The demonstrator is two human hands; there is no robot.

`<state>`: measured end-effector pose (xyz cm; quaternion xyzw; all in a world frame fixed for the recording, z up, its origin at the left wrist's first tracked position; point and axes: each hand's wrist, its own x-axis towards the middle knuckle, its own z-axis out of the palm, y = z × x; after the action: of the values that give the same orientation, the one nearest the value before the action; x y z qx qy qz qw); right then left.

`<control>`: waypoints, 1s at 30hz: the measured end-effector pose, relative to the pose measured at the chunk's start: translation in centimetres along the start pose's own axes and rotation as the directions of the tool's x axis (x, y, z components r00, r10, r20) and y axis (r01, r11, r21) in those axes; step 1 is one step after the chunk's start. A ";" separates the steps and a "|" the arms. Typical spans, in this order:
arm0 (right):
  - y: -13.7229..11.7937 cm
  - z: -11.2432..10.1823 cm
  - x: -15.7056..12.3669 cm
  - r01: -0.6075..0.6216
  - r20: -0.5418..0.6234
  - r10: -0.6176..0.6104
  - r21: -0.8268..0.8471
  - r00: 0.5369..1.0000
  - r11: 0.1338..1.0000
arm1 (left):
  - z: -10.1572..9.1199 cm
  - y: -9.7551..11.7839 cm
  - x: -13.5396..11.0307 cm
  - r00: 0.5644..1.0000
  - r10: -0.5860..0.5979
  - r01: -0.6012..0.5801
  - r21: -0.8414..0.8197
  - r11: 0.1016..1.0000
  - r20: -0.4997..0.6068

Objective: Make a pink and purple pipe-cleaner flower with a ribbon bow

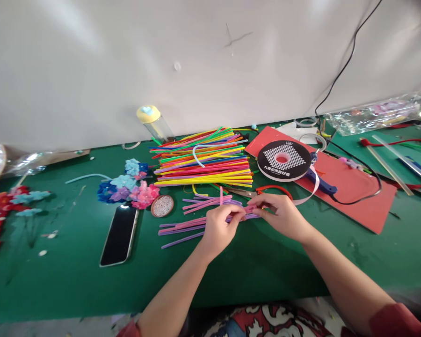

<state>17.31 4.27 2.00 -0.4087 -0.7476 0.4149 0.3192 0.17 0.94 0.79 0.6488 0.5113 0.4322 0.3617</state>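
The left hand (pixel 221 227) and the right hand (pixel 282 215) meet fingertip to fingertip, both pinched narrow on a small pink stem (pixel 250 209), fuzzy like a pipe cleaner. It sits between the two sets of fingers, just over the near part of the work area; the fingers cover much of it, so its exact shape cannot be told. A pink end (pixel 221 195) stands upright beside the left hand; whether it belongs to the held piece is unclear.

The step in hand looks like bending or twisting by fingertip. Judging from this pose, the next move calls for a firm left pinch as an anchor, with light, small turns from the right fingers, since a soft wire core would likely kink if pulled hard.

Under and beside the hands lie loose pink and purple stems (pixel 182 227) on the green table (pixel 73 290). Just beyond are orange-handled scissors (pixel 251 193), and behind them a large multicoloured bundle of stems (pixel 203 164). To the right, a ribbon spool (pixel 289 171) rests on a red board (pixel 358 196); to the left are a dish of small white beads (pixel 162 206), fuzzy flowers (pixel 124 185) and a phone (pixel 119 236)
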 end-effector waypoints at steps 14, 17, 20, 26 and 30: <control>-0.3 0.6 -0.2 0.284 -0.091 -0.299 -0.150 0.950 0.947 | 0.4 0.5 0.2 0.903 -0.402 0.430 -0.356 0.830 0.152; 0.1 0.8 -0.2 0.431 -0.091 -0.451 -0.182 0.888 0.884 | 0.2 0.6 0.5 0.832 -0.466 0.555 -0.487 0.675 0.302; 0.3 0.8 -0.1 0.525 -0.067 -0.545 -0.195 0.836 0.829 | 0.0 0.6 0.6 0.758 -0.487 0.652 -0.542 0.530 0.434; 0.1 0.5 -0.1 0.605 -0.055 -0.617 -0.151 0.785 0.782 | 0.1 0.4 0.4 0.667 -0.436 0.745 -0.534 0.400 0.604; -0.3 0.4 -0.2 0.447 -0.059 -0.462 -0.171 0.885 0.878 | 0.2 0.5 0.3 0.841 -0.392 0.533 -0.454 0.714 0.372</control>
<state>17.01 3.86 2.06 -0.2647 -0.8357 0.2493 0.4116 0.52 1.16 1.25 0.4181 0.4657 0.3682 0.6876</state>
